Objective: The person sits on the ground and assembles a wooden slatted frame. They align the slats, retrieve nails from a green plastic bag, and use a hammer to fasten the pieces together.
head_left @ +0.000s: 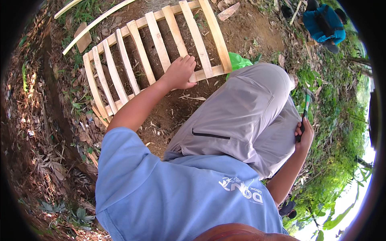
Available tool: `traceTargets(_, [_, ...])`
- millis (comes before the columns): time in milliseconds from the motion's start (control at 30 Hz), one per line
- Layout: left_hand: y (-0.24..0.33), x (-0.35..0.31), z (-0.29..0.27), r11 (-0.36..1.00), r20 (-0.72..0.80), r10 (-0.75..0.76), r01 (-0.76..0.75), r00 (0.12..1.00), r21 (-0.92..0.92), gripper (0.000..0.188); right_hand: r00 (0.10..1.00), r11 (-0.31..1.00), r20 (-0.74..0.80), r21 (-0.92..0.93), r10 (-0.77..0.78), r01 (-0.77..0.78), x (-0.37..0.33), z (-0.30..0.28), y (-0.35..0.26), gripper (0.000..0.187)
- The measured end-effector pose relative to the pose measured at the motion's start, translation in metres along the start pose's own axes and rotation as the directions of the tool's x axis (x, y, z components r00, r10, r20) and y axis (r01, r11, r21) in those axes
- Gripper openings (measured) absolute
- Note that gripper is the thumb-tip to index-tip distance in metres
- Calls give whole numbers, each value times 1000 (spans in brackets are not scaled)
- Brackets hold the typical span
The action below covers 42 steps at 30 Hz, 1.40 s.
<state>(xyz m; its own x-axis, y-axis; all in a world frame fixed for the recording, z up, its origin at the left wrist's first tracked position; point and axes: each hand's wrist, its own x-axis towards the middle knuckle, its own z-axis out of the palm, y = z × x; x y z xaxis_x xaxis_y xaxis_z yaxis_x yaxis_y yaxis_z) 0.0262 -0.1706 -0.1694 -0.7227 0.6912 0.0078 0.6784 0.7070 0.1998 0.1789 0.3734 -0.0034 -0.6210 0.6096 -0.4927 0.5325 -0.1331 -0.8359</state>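
A slatted frame of pale wood [160,42] lies on the soil ahead of me, its several slats running across two long rails. My left hand [181,72] is closed over the near rail where a slat meets it; the thumb side rests by the rail's edge and part of the joint is hidden. Off to the right, beside my bent leg, my right hand [304,135] grips a hammer [307,105] by its black and green handle. The hammer's head points away from me, well apart from the frame.
Loose wooden strips [96,28] lie beyond the frame at the left. A green plastic bag [239,61] sits by its right end, near my knee. Another person in a teal top [321,24] is at the far right. Leaves and plants cover the ground around.
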Motion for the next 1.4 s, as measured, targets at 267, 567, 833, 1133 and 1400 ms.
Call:
traceTargets(267, [-2, -3, 3, 1000, -9, 8, -8, 1000, 16, 68, 1000, 1000, 25, 21, -11, 10, -5, 2, -1, 25])
traceTargets(567, [-1, -4, 1, 1000, -3, -6, 6, 1000, -4, 71, 1000, 999, 28, 48, -13, 12, 1, -4, 2, 26])
traceTargets(833, [-5, -6, 7, 1000, -63, 22, -21, 998, 10, 69, 1000, 999, 25, 33, -20, 19, 0, 0, 0, 25])
traceTargets(1133, [-4, -7, 5, 1000, -13, 12, -12, 1000, 17, 75, 999, 999, 47, 49, -24, 22, -4, 4, -4, 23])
traceTargets(1400, [-2, -8, 2, 1000, 6, -2, 2, 1000, -21, 84, 997, 998, 59, 41, -39, 36, -3, 4, -3, 22])
